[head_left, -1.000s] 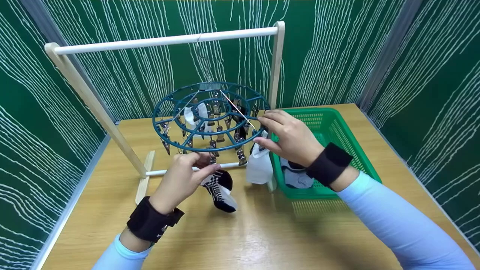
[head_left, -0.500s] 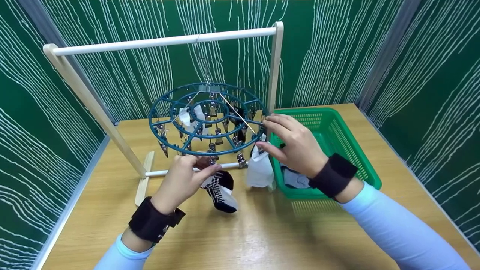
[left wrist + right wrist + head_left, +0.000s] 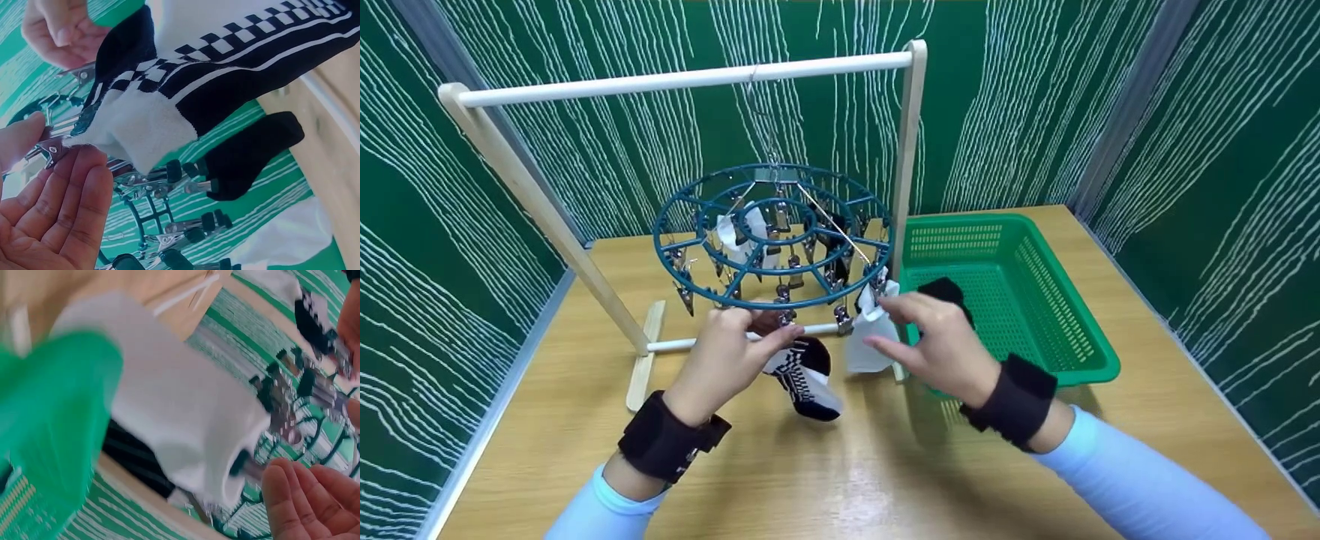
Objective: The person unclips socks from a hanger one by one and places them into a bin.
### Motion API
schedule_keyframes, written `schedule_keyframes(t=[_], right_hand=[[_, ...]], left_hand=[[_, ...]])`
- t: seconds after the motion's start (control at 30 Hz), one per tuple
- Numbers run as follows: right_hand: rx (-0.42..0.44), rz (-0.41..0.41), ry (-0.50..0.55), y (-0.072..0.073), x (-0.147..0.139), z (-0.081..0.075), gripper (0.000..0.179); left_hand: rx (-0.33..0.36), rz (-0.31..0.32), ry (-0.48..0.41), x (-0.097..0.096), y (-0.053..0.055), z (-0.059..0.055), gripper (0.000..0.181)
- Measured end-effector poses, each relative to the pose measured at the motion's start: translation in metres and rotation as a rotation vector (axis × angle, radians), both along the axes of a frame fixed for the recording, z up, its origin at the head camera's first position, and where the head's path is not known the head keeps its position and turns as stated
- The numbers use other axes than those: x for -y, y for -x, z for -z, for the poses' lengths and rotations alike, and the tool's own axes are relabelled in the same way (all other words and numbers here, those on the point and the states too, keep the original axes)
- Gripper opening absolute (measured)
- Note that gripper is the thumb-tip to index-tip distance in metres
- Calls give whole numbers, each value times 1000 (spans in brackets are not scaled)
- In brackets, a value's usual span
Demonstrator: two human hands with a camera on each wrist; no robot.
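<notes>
Left hand (image 3: 720, 360) has thumb and fingers pinched on a metal clip (image 3: 54, 151) at the cuff of a checkered sock (image 3: 802, 382); right hand (image 3: 941, 341) isn't gripping anything I can make out, thumb and fingers apart just beside a plain white sock (image 3: 871, 345). I'd call it partway done: the checkered one looks caught in its clip but not let go of, the plain white one hangs from a clip, and a black sock (image 3: 253, 154) plus another white one (image 3: 287, 236) hang further back. Plenty of other clips have nothing in them, and there's a black cloth item (image 3: 941, 291) in the green basket (image 3: 1080, 375), so some left, I guess. The checkered sock's got a white cuff, black-and-white squares and a black toe, tilted toe-down above the table (image 3: 870, 480) on the near side of the round teal hanger (image 3: 776, 175). Hanger's hooked on a wooden rack (image 3: 682, 80) toward the table's far edge, with the basket by the far right corner.
</notes>
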State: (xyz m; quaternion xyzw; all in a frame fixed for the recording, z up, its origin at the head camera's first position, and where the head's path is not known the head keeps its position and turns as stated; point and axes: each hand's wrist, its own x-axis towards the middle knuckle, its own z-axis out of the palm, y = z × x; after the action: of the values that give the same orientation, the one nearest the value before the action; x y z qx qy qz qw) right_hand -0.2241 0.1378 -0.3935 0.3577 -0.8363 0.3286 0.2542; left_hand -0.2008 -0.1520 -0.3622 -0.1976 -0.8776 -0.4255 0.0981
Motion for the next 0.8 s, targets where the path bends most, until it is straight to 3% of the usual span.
schedule_keyframes(t=[0.23, 0.47, 0.63, 0.8], right_hand=[[157, -25, 10, -9, 18, 23, 40], [343, -107, 54, -10, 37, 51, 42], [421, -144, -7, -5, 47, 69, 40], [474, -154, -57, 2, 56, 76, 26]], left_hand=[[-11, 8, -4, -1, 1, -1, 21], [-24, 5, -8, -2, 2, 3, 21], [-32, -2, -14, -1, 2, 4, 17], [-43, -11, -14, -2, 2, 4, 16]])
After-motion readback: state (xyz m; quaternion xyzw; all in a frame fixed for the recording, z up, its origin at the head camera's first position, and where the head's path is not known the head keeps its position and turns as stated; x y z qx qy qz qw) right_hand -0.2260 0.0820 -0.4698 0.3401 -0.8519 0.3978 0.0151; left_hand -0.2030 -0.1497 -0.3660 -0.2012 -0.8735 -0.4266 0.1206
